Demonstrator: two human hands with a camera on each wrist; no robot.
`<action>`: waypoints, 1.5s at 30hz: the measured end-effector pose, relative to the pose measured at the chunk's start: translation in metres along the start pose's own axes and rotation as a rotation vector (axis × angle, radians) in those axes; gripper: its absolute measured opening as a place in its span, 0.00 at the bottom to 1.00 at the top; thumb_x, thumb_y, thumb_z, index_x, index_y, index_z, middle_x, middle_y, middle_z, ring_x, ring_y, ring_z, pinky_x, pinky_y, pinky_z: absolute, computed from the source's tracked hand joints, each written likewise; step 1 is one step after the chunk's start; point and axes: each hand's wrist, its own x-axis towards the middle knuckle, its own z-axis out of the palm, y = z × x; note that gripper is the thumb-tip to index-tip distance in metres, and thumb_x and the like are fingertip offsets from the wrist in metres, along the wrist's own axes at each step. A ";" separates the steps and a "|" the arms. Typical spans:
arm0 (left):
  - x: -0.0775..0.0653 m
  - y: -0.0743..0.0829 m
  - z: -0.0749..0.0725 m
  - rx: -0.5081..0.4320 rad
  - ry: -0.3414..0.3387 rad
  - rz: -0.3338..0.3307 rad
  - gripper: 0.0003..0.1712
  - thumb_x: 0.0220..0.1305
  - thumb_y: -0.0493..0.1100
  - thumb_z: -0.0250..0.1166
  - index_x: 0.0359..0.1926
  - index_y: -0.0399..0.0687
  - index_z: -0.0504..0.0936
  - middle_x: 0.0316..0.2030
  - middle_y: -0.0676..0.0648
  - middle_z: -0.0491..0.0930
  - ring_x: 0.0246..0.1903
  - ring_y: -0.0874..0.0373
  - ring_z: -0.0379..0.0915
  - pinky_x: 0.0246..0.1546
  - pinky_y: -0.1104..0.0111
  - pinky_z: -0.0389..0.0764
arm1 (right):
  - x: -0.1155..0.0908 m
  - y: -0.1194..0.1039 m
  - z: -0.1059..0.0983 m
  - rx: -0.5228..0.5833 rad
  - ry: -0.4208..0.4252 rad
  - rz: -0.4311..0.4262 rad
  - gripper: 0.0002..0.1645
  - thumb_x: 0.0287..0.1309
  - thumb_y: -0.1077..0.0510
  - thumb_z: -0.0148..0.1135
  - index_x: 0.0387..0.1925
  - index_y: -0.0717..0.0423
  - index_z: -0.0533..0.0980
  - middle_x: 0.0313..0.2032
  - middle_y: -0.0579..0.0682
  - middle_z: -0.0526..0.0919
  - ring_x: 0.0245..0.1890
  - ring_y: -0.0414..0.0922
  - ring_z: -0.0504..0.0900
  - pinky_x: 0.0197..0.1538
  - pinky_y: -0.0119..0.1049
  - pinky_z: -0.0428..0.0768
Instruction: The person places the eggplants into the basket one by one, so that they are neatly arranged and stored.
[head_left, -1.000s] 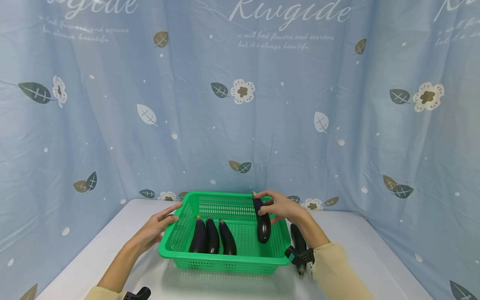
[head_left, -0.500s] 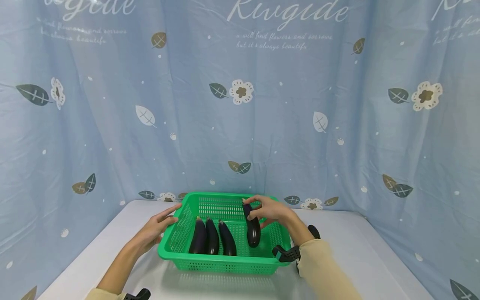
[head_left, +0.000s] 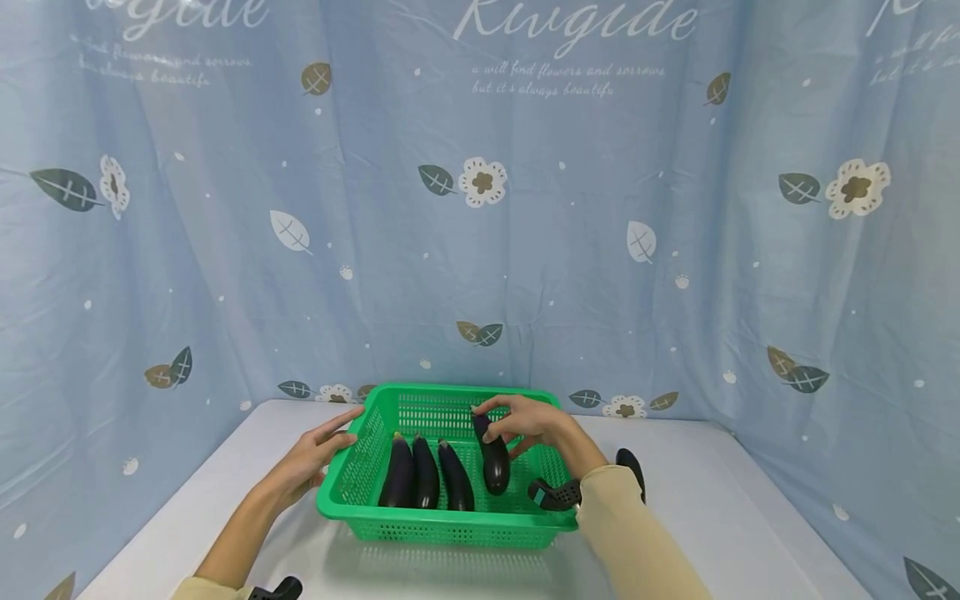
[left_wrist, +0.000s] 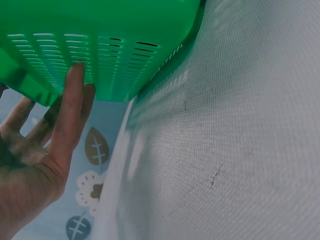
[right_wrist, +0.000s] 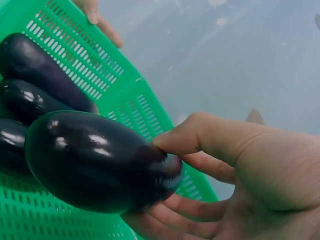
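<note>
In the head view my right hand [head_left: 528,419] grips a dark purple eggplant [head_left: 495,465] near its stem end, inside the green basket [head_left: 450,518]. The right wrist view shows the held eggplant [right_wrist: 95,160] close up, thumb on one side and fingers on the other. Three more eggplants lie side by side in the basket's left half, the nearest to the held one being a slightly curved eggplant [head_left: 456,479]. At the basket's left edge my left hand [head_left: 311,454] holds the rim, thumb over it, with fingers [left_wrist: 74,100] against the perforated outer wall [left_wrist: 105,55].
Another dark eggplant [head_left: 631,468] lies on the white table [head_left: 697,500] right of the basket, mostly hidden behind my right sleeve [head_left: 630,525]. A blue printed curtain [head_left: 525,267] hangs behind and at both sides. Black wrist straps show on both wrists.
My right hand has carried the eggplant leftward inside the basket, closer to the three lying there. The left hand and the basket have stayed in place.
</note>
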 end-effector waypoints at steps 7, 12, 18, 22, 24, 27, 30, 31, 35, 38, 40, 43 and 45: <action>0.000 0.000 0.001 -0.004 -0.002 -0.007 0.35 0.71 0.56 0.57 0.76 0.69 0.56 0.77 0.37 0.45 0.74 0.30 0.36 0.16 0.72 0.59 | 0.007 0.003 0.004 0.014 -0.028 0.020 0.34 0.53 0.60 0.69 0.64 0.47 0.73 0.60 0.58 0.73 0.46 0.58 0.83 0.40 0.50 0.85; 0.000 0.000 0.001 -0.008 0.003 -0.012 0.36 0.71 0.55 0.57 0.76 0.68 0.56 0.77 0.37 0.45 0.74 0.29 0.36 0.16 0.72 0.58 | 0.012 0.007 0.007 0.014 -0.029 0.044 0.34 0.52 0.60 0.70 0.63 0.47 0.73 0.57 0.57 0.75 0.45 0.58 0.84 0.41 0.51 0.84; 0.001 0.001 0.000 -0.005 0.007 -0.015 0.36 0.71 0.56 0.57 0.76 0.68 0.56 0.77 0.36 0.46 0.73 0.28 0.36 0.17 0.72 0.60 | 0.015 0.010 0.009 0.003 -0.036 0.070 0.35 0.52 0.60 0.70 0.63 0.47 0.73 0.52 0.56 0.78 0.44 0.56 0.84 0.41 0.51 0.84; 0.001 0.002 0.000 -0.003 0.008 -0.014 0.36 0.71 0.56 0.57 0.76 0.68 0.56 0.77 0.37 0.45 0.74 0.29 0.36 0.16 0.72 0.59 | 0.016 0.011 0.010 0.000 -0.049 0.091 0.34 0.53 0.60 0.70 0.63 0.48 0.73 0.50 0.56 0.78 0.44 0.55 0.83 0.42 0.51 0.84; 0.001 0.002 0.000 -0.004 0.008 -0.014 0.36 0.71 0.56 0.57 0.76 0.68 0.56 0.77 0.37 0.44 0.74 0.29 0.37 0.16 0.72 0.60 | 0.016 0.011 0.011 0.001 -0.054 0.102 0.34 0.53 0.61 0.70 0.63 0.48 0.73 0.49 0.56 0.78 0.44 0.55 0.83 0.43 0.51 0.84; 0.001 0.001 0.000 -0.003 0.013 -0.015 0.36 0.70 0.56 0.58 0.76 0.68 0.56 0.77 0.37 0.44 0.74 0.29 0.38 0.16 0.72 0.59 | 0.015 0.011 0.013 -0.003 -0.053 0.115 0.35 0.53 0.61 0.70 0.64 0.49 0.72 0.50 0.56 0.78 0.45 0.54 0.83 0.43 0.51 0.84; 0.001 0.001 0.000 -0.003 0.012 -0.015 0.36 0.70 0.56 0.58 0.76 0.68 0.56 0.77 0.37 0.44 0.74 0.29 0.38 0.16 0.71 0.59 | 0.015 0.011 0.015 -0.008 -0.048 0.121 0.35 0.53 0.62 0.70 0.64 0.49 0.72 0.52 0.56 0.78 0.45 0.54 0.83 0.43 0.50 0.84; 0.001 0.001 0.000 -0.003 0.011 -0.015 0.36 0.70 0.56 0.58 0.76 0.68 0.56 0.77 0.37 0.44 0.73 0.29 0.38 0.16 0.71 0.59 | 0.015 0.011 0.015 -0.011 -0.049 0.121 0.35 0.53 0.62 0.70 0.64 0.49 0.72 0.53 0.57 0.77 0.45 0.55 0.82 0.42 0.50 0.84; 0.001 0.001 0.000 -0.001 0.009 -0.015 0.36 0.71 0.56 0.58 0.76 0.68 0.56 0.78 0.38 0.43 0.74 0.29 0.37 0.16 0.71 0.58 | 0.016 0.009 0.017 -0.018 -0.052 0.122 0.34 0.53 0.61 0.70 0.63 0.49 0.73 0.59 0.57 0.74 0.47 0.56 0.82 0.42 0.50 0.84; 0.001 0.002 0.000 -0.004 0.009 -0.016 0.36 0.71 0.56 0.58 0.76 0.68 0.56 0.78 0.39 0.43 0.74 0.29 0.36 0.17 0.71 0.60 | 0.017 0.008 0.019 -0.026 -0.060 0.122 0.34 0.54 0.61 0.70 0.63 0.48 0.73 0.60 0.57 0.73 0.48 0.57 0.81 0.41 0.50 0.84; 0.001 0.002 0.000 -0.010 0.008 -0.018 0.36 0.71 0.56 0.57 0.76 0.68 0.56 0.78 0.39 0.42 0.74 0.29 0.35 0.19 0.71 0.62 | 0.018 0.007 0.021 -0.025 -0.070 0.124 0.34 0.54 0.62 0.70 0.63 0.49 0.73 0.60 0.57 0.73 0.48 0.57 0.81 0.41 0.50 0.84; 0.001 0.002 0.001 -0.017 0.010 -0.023 0.36 0.71 0.56 0.57 0.76 0.68 0.55 0.78 0.39 0.42 0.74 0.28 0.35 0.20 0.70 0.64 | 0.018 0.007 0.023 -0.031 -0.083 0.129 0.33 0.54 0.62 0.70 0.63 0.49 0.73 0.58 0.57 0.74 0.47 0.56 0.81 0.42 0.51 0.84; 0.001 0.001 0.001 -0.020 0.011 -0.026 0.36 0.71 0.56 0.58 0.76 0.68 0.55 0.78 0.39 0.42 0.74 0.28 0.35 0.20 0.70 0.65 | 0.018 0.007 0.025 -0.031 -0.095 0.132 0.34 0.54 0.63 0.70 0.63 0.50 0.73 0.57 0.57 0.74 0.46 0.56 0.81 0.42 0.51 0.84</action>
